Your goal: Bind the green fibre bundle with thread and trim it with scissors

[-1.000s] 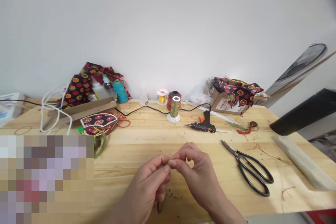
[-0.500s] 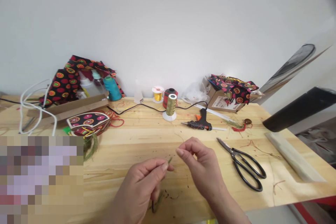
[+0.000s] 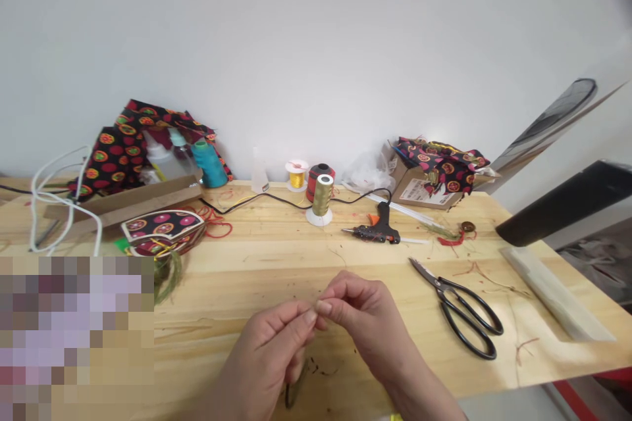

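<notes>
Two bare hands meet above the near part of a wooden table (image 3: pixel 222 289). The left hand (image 3: pixel 269 348) is closed, its thumb pressed against the index finger, and appears to grip a thin green strand (image 3: pixel 290 393). The right hand (image 3: pixel 368 322) is likewise pinched, thumb to index finger, its tips touching those of the left; whether the strand lies between them cannot be told. Such a fingertip hold probably serves fine control of so slender a thing.

The strand shows only below the left hand, near the table's front edge; the rest is hidden. The visible part curves slightly, its long axis running roughly between the person and the wall, with the near end pointing toward the person. Whether that end hangs or rests on the wood is unclear.

The scissors (image 3: pixel 439 286) lie beyond the right hand, blades pointing away and handles nearer the person, presumably for easy reach. The glue gun (image 3: pixel 378 230) lies farther back, nozzle to the left. An olive thread spool (image 3: pixel 323 197) stands upright, perhaps so that thread draws off freely.
</notes>
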The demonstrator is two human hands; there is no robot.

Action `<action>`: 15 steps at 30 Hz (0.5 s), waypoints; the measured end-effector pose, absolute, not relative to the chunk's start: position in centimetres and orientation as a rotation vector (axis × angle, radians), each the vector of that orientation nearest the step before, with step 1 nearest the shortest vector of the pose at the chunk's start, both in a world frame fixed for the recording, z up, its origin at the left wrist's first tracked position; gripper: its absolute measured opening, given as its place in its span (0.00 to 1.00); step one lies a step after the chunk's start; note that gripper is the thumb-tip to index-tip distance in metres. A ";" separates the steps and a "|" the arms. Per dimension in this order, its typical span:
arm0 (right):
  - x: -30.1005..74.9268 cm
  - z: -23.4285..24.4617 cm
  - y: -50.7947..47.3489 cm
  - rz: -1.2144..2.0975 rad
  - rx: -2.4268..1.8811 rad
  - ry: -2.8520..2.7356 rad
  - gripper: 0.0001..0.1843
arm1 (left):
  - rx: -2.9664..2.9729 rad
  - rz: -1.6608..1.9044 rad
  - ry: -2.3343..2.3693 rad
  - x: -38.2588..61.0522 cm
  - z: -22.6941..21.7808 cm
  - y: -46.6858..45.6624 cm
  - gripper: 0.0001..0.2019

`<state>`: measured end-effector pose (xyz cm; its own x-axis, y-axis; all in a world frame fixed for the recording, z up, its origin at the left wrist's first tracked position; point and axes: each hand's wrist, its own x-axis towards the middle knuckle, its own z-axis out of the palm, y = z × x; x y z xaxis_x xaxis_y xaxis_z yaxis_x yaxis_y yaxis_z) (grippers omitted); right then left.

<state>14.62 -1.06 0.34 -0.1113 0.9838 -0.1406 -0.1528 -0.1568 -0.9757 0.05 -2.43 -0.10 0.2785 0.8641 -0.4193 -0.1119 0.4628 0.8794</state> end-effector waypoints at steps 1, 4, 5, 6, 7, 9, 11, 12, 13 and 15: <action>14.6 0.4 -1.1 1.371 -1.179 -1.168 0.07 | 0.848 0.771 1.086 0.0 -0.2 -2.5 0.13; 14.8 0.5 -1.3 1.094 -1.269 -1.373 0.09 | 0.804 0.769 1.057 0.1 -0.4 -2.5 0.13; 14.8 0.5 -1.4 1.043 -1.283 -1.412 0.09 | 0.786 0.771 1.042 0.1 -0.3 -2.5 0.12; 14.9 0.5 -1.5 1.012 -1.292 -1.434 0.10 | 0.763 0.775 1.029 0.2 -0.3 -2.5 0.12; 14.9 0.5 -1.6 0.997 -1.298 -1.444 0.10 | 0.736 0.781 1.016 0.2 -0.2 -2.5 0.11; 15.0 0.5 -1.7 0.984 -1.304 -1.456 0.09 | 0.679 0.799 0.995 0.4 0.0 -2.5 0.10; 15.1 0.5 -1.9 0.982 -1.310 -1.470 0.09 | 0.638 0.799 0.981 0.4 0.1 -2.4 0.10; 15.1 0.5 -1.9 0.985 -1.311 -1.481 0.09 | 0.634 0.793 0.979 0.4 0.2 -2.4 0.10; 15.2 0.5 -2.0 0.988 -1.312 -1.491 0.10 | 0.644 0.784 0.980 0.4 0.1 -2.4 0.10; 15.2 0.4 -2.1 0.994 -1.313 -1.506 0.10 | 0.691 0.767 0.996 0.4 0.0 -2.4 0.11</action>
<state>15.19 -2.08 0.42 -0.0547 0.9925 0.1097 0.2893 0.1209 -0.9496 0.41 -2.36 0.01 0.3363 0.8189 -0.4650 -0.2409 0.5522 0.7982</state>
